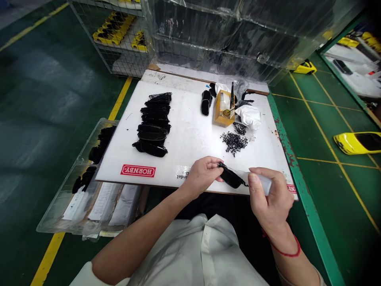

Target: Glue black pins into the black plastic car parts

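Note:
My left hand [203,174] pinches one end of a glossy black curved plastic part [231,177] above the table's near edge. In my right hand [272,198] is a small translucent white squeeze bottle [266,184], its narrow end pointing at the part's right end. Whether the tip touches the part, I cannot tell. Beyond my hands lies a pile of tiny black pieces [233,143]. A column of similar black parts [153,133] lies on the left of the table. Near the back, a wooden block [222,115] holds slim tools, beside another black part [206,103].
The white table [187,131] has a green metal frame [285,147] on its right. A crumpled white bag [249,116] lies by the block. At lower left stands a clear divided bin [49,214]. Behind are a wire rack [119,61] and plastic-wrapped shelving [208,35]. A yellow model car [354,143] appears at right.

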Available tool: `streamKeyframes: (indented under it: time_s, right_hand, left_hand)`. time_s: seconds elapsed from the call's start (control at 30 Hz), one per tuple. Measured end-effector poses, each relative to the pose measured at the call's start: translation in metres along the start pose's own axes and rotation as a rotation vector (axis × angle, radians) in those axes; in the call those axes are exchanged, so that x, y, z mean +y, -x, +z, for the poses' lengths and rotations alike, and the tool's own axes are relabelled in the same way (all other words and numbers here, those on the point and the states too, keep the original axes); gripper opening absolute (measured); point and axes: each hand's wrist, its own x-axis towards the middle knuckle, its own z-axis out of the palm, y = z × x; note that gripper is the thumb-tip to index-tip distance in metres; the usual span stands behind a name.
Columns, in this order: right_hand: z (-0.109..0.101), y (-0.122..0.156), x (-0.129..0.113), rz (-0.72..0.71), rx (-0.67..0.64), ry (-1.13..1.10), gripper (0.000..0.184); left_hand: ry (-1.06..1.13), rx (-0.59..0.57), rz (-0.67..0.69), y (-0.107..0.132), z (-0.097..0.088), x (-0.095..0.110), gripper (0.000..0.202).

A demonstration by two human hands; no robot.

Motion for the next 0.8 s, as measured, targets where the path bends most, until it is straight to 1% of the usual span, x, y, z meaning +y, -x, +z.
streamKeyframes:
  time_s: [0.17, 0.4, 0.6, 0.8]
  right_hand:
    - [-0.0003, -0.0003, -0.0002, -0.009, 0.006, -0.009, 0.012]
    - [-0.0019, -0.0011, -0.0008, 0.006, 0.034, 0.035, 0.012]
    - [-0.0006, -0.0015, -0.0007, 0.010, 0.024, 0.020, 0.011]
    - [-0.0008, -0.0002, 0.0010, 0.026, 0.019, 0.015, 0.013]
  left_hand:
    - [-0.004, -0.009, 0.014, 0.0001, -0.0010, -0.0011, 0.020]
    - [0.018, -0.026, 0.042, -0.0021, -0.0023, -0.0070, 0.020]
    - [-0.007, -0.020, 0.023, -0.0010, -0.0027, -0.0051, 0.020]
    - [0.001, -0.028, 0.033, -0.0009, -0.0027, -0.0053, 0.020]
